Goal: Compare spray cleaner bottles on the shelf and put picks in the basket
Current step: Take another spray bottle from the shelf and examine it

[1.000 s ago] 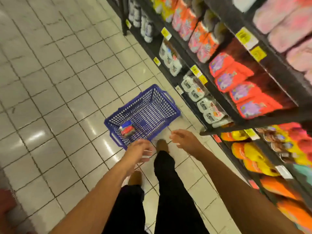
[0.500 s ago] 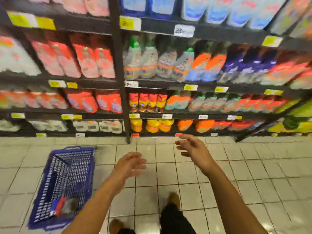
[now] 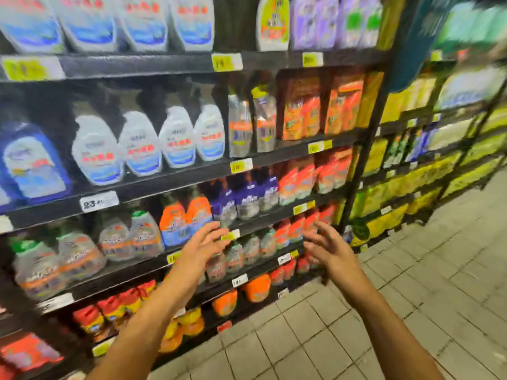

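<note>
Black shelves (image 3: 170, 178) hold rows of spray cleaner bottles. White and blue spray bottles (image 3: 140, 144) stand on an upper shelf. Orange and blue spray bottles (image 3: 175, 220) and purple ones (image 3: 247, 198) stand one shelf lower, with clear bottles with green caps (image 3: 142, 234) to their left. My left hand (image 3: 203, 245) is raised in front of the orange and purple bottles, fingers spread, holding nothing. My right hand (image 3: 326, 245) hovers further right before red bottles (image 3: 299, 226), fingers loosely bent, empty. The basket is out of view.
Yellow and white price tags (image 3: 98, 201) line the shelf edges. Orange bottles (image 3: 255, 287) fill the lowest shelves. A second rack with yellow packs (image 3: 411, 182) continues to the right. White tiled floor (image 3: 411, 297) lies at lower right.
My view swung up from the floor and the blue basket to the shelves, and the basket left the frame. Both empty hands rose closer to the spray bottles.
</note>
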The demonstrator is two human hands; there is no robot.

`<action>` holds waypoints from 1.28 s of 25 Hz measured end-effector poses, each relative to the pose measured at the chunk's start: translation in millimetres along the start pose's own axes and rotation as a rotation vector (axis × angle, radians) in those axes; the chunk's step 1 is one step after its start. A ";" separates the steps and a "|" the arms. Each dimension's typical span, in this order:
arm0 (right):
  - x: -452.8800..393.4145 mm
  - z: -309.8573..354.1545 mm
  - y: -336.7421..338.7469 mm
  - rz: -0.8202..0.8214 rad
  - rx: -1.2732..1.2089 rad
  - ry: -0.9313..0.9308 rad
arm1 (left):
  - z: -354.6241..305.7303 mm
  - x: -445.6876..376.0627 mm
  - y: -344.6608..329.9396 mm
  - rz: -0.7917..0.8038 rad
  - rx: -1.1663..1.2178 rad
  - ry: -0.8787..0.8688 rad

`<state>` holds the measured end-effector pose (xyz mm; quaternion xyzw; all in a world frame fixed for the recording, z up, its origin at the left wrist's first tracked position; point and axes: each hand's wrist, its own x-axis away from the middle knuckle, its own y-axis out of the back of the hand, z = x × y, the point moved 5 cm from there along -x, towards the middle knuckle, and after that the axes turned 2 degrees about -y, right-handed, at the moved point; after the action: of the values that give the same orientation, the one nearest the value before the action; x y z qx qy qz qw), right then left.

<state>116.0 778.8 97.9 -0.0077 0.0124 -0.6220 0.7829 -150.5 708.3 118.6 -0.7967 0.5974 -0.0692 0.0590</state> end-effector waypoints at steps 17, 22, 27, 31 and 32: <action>-279.3 292.3 36.4 -0.015 0.164 0.602 | -288.0 -263.8 -124.1 0.164 -0.115 -0.659; -344.0 338.5 26.0 0.008 0.303 0.615 | -342.5 -340.9 -144.0 0.059 -0.309 -0.681; -410.4 374.2 22.3 0.020 0.286 0.645 | -360.3 -403.8 -174.1 -0.021 -0.431 -0.609; -445.6 381.6 20.2 0.073 0.331 0.724 | -356.6 -433.9 -187.9 -0.057 -0.420 -0.572; -452.9 382.7 20.4 0.088 0.339 0.746 | -356.5 -437.0 -187.9 -0.087 -0.401 -0.562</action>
<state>44.6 1223.3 484.3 0.3478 0.1928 -0.5415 0.7407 -158.4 1176.3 485.1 -0.8052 0.5249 0.2691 0.0606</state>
